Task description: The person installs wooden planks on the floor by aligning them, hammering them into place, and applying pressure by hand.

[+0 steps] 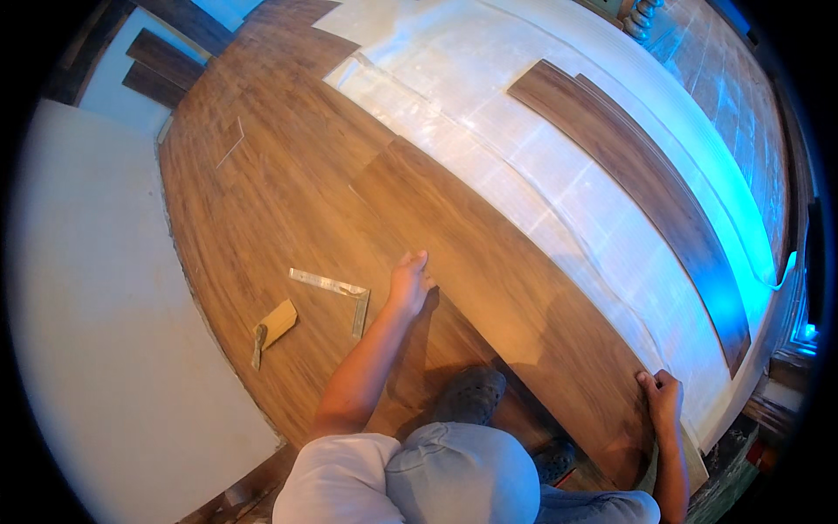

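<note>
A long wood-grain plank (pixel 524 306) slants across the floor beside white underlayment, its near left edge raised over a dark gap. My right hand (pixel 661 397) grips its right edge near the lower end, thumb on top. My left hand (pixel 412 281) holds the opposite edge farther up, fingers curled at the plank. Left of my left arm, a metal square (pixel 336 285) lies on the laid flooring (pixel 262 210), near a pale wooden block (pixel 279 321) with a small metal tool (pixel 259 342) against it. My clog (pixel 470 393) shows beneath the left edge, above my bent knee.
More dark planks (pixel 628 175) lie stacked on the white underlayment (pixel 454 96) to the right. A pale wall (pixel 105 288) borders the floor on the left. Short boards (pixel 157 70) lie at the far upper left. A turned wooden post (pixel 640 17) stands at the top right.
</note>
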Tool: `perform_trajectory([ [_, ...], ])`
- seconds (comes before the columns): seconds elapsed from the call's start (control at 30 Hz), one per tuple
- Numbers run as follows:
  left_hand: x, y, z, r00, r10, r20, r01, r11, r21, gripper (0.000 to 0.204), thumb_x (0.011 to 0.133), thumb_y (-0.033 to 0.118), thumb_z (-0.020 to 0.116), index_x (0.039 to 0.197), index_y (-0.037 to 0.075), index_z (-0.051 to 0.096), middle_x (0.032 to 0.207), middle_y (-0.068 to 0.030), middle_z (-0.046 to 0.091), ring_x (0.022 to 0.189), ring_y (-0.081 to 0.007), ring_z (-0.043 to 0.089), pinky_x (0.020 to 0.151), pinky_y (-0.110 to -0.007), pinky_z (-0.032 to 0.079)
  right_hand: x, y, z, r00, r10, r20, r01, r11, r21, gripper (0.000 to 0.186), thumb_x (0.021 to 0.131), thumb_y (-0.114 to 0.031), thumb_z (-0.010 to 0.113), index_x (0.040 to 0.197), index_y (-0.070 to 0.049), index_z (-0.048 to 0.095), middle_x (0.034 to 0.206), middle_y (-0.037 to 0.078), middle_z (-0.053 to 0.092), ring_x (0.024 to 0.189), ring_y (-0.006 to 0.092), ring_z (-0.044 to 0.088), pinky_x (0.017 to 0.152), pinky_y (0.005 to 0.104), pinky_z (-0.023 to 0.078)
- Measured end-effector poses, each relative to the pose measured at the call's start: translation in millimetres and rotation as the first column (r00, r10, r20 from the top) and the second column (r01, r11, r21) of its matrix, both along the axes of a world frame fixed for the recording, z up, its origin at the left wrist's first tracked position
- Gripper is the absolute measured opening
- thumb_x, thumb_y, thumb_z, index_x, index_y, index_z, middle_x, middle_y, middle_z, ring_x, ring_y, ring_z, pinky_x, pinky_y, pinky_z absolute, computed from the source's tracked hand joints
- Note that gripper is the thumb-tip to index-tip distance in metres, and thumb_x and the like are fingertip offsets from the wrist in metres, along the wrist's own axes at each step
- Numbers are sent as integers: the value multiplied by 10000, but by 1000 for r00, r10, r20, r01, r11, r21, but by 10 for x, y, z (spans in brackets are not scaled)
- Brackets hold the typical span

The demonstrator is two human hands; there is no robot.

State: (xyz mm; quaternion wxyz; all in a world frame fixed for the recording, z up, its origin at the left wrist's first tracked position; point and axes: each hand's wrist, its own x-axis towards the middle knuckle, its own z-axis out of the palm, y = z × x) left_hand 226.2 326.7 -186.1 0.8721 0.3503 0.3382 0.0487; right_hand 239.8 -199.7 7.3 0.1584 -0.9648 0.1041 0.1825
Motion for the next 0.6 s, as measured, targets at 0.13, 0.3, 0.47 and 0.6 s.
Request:
perform_trajectory([
  [0.13,-66,96,-128,1000,-15,-5,15,1000,2,177,1036,186,555,1160,60,549,1047,-79,665,898,-212,676,754,-384,581,4,30,54,1000,4,14,-4,1000,2,482,818,-307,829,663,50,544,549,163,443,531,213,363,517,413,359],
  [0.3,-33,64,50,1000,-14,-19,14,1000,0,200,1048,196,533,1190,55,545,1094,-86,669,939,-223,680,792,-391,574,3,75,165,998,35,55,-33,999,-29,479,813,-308,834,657,43,548,535,169,446,520,207,360,507,409,366],
  [0.47,-1,3,310,999,-22,-30,22,1000,13,267,1061,224,523,1205,0,546,1184,-142,670,1045,-256,682,931,-444,557,3,74,236,997,48,60,-44,997,-59,475,810,-312,842,649,32,556,531,176,449,502,199,370,489,391,370],
  [0.6,-44,53,234,998,-57,-23,58,998,27,284,1060,226,523,1224,-5,549,1182,-141,675,1030,-253,686,920,-437,563,33,137,283,998,44,42,-42,998,-52,480,810,-313,845,649,33,554,534,184,459,495,200,390,487,392,375],
])
